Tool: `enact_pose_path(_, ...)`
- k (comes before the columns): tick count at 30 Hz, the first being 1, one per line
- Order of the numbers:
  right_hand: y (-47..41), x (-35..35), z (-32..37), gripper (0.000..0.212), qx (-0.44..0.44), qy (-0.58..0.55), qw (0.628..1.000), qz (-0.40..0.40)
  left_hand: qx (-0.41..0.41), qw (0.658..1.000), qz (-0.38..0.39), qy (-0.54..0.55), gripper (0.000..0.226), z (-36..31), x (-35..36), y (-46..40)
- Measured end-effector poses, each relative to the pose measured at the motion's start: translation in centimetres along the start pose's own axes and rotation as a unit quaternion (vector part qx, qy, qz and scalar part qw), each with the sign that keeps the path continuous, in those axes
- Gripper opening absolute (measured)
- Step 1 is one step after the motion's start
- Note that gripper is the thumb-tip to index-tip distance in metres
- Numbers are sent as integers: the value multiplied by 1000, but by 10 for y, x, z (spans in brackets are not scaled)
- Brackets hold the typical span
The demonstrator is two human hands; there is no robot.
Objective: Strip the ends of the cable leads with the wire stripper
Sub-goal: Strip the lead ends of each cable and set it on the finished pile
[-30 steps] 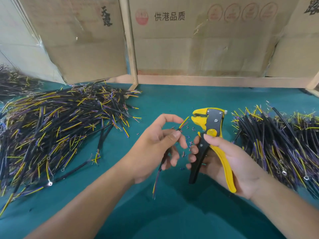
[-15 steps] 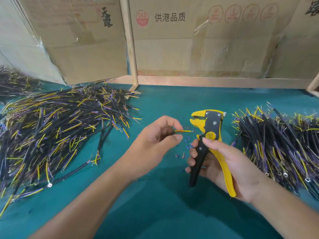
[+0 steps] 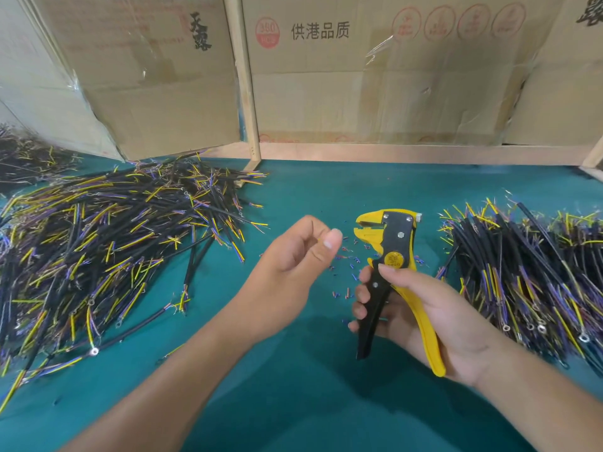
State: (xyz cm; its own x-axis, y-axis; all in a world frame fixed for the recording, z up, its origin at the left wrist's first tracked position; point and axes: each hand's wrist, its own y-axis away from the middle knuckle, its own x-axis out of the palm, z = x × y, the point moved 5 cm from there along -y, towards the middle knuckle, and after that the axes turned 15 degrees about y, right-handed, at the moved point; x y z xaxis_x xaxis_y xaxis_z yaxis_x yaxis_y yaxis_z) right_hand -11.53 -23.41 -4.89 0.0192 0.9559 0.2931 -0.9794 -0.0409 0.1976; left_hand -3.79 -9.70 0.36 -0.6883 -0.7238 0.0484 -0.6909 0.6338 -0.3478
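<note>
My left hand (image 3: 293, 265) is curled, thumb pressed against forefinger, pinching a thin cable lead (image 3: 318, 239). Only a sliver of its yellow tip shows; the rest is hidden in my fist. My right hand (image 3: 427, 321) grips the yellow and black wire stripper (image 3: 396, 243) by its handles, upright, jaws facing left. The jaws sit a short gap to the right of my left thumb, and nothing is visible in them.
A big heap of black cables with yellow and purple leads (image 3: 107, 243) covers the left of the green table (image 3: 310, 386). A second heap (image 3: 528, 275) lies right of the stripper. Small insulation scraps (image 3: 350, 256) lie between my hands. Cardboard boxes (image 3: 359, 76) wall the back.
The yellow lead tip, first angled up and then pointing at the stripper's jaws, now barely shows beyond my left thumb. The stripper has stayed in about the same place.
</note>
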Motion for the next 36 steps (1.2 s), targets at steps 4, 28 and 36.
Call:
enact_pose_path(4,1,2,1,31,-1,4,1000,-1,-3,1000,-18,13,28,5,0,-1)
enact_pose_path(28,12,15,2,40,-10,1,995,98,-33,994,-66,81,28,4,-12,-3)
enact_pose_path(36,18,28,-2,35,-26,-6,987,158,-75,978,-56,187,25,13,-7,-3)
